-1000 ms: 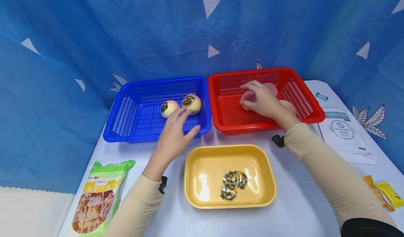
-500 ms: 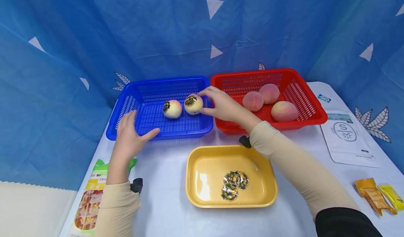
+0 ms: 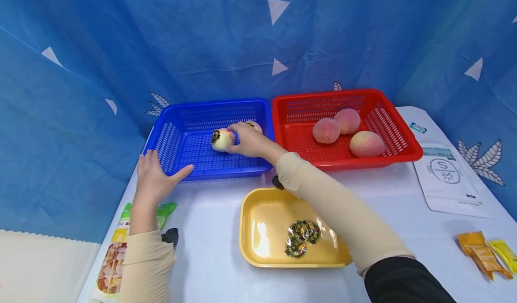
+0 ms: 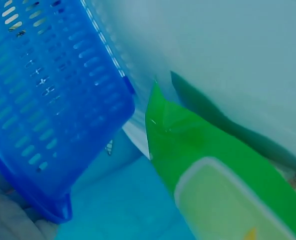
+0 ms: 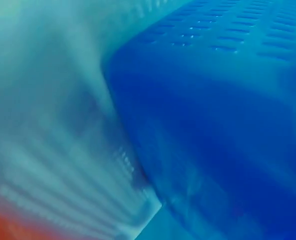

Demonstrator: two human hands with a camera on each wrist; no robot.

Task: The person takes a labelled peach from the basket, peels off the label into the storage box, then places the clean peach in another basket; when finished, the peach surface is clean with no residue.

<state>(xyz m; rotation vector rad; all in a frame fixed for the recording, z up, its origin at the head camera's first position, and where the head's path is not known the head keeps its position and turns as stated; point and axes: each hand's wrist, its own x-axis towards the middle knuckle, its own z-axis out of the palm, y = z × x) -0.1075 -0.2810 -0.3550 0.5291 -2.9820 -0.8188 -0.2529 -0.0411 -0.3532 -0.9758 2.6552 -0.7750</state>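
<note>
Blue plastic is the biggest thing we're dealing with: the blue basket (image 3: 202, 159) sits on the surface (image 3: 387, 204) right beside the red basket (image 3: 404, 152), and we've got our left hand (image 3: 152, 177) braced on its front left corner, fingers spread flat with the thumb along the rim. Our right hand (image 3: 247, 140) is down inside it, fingers curled round a stickered peach (image 3: 221, 139), with a second one (image 3: 255, 125) peeking out just behind the hand. So we'd call this the grab step; next we'd guess it needs a clean lift over the wall without knocking that neighbour. Three bare peaches (image 3: 326, 130) sit in the red basket, and the yellow tray (image 3: 258, 244) nearer us holds a few peeled-off stickers (image 3: 300, 238). Writing-wise, not much luck: the white pouch (image 3: 448, 179) shows a round logo, the green snack bag (image 3: 121, 244) has print, the sachets (image 3: 482, 251) too, all too small to read.
</note>
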